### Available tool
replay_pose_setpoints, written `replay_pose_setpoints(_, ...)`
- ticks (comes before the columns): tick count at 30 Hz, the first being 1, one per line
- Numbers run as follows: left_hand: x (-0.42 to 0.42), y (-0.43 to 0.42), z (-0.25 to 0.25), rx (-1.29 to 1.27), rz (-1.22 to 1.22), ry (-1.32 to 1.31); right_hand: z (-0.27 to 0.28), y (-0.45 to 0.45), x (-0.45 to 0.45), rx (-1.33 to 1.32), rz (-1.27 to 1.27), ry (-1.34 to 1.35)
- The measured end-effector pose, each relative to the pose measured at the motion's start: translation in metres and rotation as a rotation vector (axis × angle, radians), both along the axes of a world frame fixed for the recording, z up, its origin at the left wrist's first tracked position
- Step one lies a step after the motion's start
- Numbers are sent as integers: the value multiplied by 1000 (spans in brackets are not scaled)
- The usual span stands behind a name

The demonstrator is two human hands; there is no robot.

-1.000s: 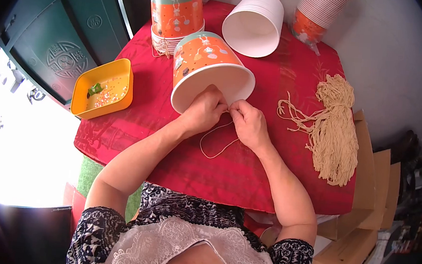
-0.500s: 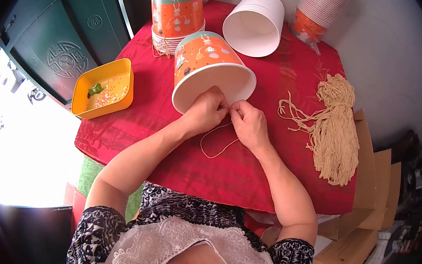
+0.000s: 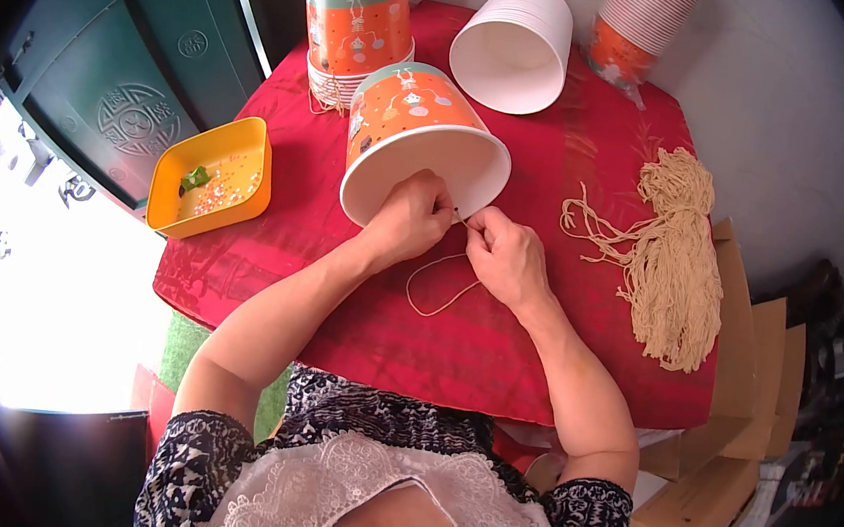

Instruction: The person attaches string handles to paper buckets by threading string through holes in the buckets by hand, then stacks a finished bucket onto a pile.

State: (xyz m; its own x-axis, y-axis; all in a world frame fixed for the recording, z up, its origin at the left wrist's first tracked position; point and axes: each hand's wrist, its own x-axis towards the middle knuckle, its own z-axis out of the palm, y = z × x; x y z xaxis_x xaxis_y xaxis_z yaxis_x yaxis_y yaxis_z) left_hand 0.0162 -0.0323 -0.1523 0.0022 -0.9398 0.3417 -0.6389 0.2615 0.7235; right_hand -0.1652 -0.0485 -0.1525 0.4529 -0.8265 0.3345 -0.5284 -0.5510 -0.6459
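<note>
An orange paper bucket point(image 3: 415, 110) lies tipped on the red cloth, its white open mouth facing me. My left hand point(image 3: 412, 215) is closed at the lower part of that mouth, fingers pinched near the rim. Just to its right, my right hand point(image 3: 506, 255) pinches a thin beige string point(image 3: 420, 310), which loops down onto the cloth below both hands. A short piece of string and a small dark spot show between the fingertips. What the left fingers hold is partly hidden, but the string runs to them.
A yellow tray point(image 3: 260, 189) with small beads and a green piece lies left. Behind stand stacked orange buckets point(image 3: 357, 32) and a tipped white stack point(image 3: 521, 51). A bundle of beige strings point(image 3: 678, 266) lies right. Bagged buckets point(image 3: 627, 41) stand back right, cardboard boxes point(image 3: 692, 508) beside the table.
My right hand has moved slightly right and down, away from my left hand, and a gap with string now shows between them. The left hand has hardly moved.
</note>
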Motion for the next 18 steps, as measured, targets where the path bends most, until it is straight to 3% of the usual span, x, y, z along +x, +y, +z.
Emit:
replay_pose_setpoints(10, -7, 1, 0, -65, 112, -24, -3, 0, 0, -88, 9, 67)
replay_pose_setpoints(13, -10, 1, 3, 54, 100, 7, -6, -1, 1, -117, 25, 84)
replay_pose_setpoints(18, -20, -2, -2, 31, 164, -74, -4, 2, 2, -144, 79, 133)
